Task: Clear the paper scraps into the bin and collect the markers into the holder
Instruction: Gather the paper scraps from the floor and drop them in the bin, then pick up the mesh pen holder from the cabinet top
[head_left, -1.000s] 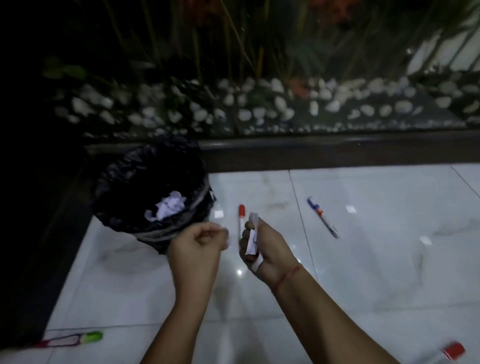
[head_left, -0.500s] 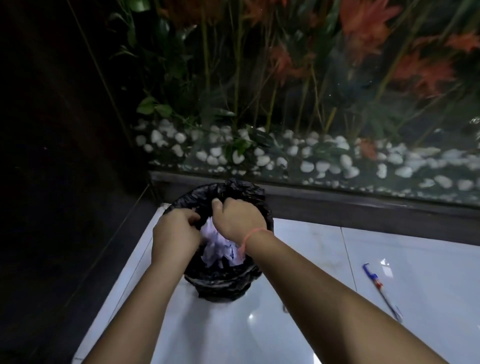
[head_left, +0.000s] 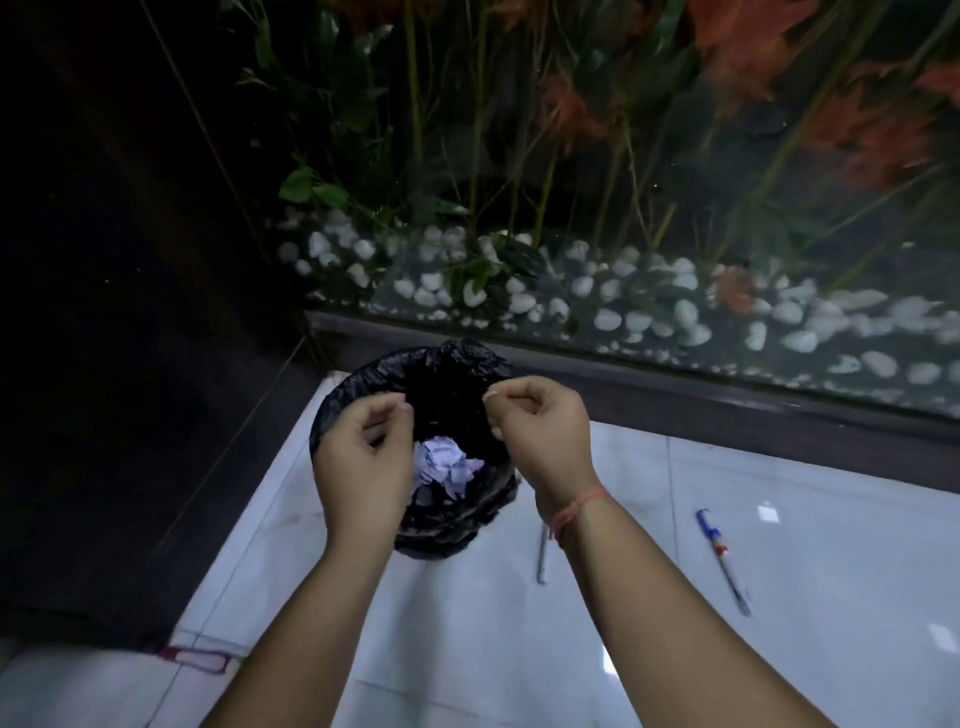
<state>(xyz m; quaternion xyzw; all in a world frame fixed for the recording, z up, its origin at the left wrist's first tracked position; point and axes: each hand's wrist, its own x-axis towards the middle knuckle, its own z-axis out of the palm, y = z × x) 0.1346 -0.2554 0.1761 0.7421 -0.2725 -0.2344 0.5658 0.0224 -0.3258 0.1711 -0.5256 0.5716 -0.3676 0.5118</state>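
Black plastic lines the bin (head_left: 415, 374), which stands on the white tiled floor (head_left: 779, 649) against the dark ledge of a planted tank (head_left: 623, 291). Both hands hover over its mouth: the left hand (head_left: 363, 457) and right hand (head_left: 540, 421) have fingers loosely curled, and I cannot tell whether either pinches anything. Crumpled paper scraps (head_left: 447, 465) lie inside the bin. To finish the drop well, spread the fingers fully over the opening so nothing clings. A blue-capped marker (head_left: 723, 560) lies right of the bin, its long axis running near to far, cap end away. Another marker (head_left: 542, 558) lies partly hidden by the right wrist.
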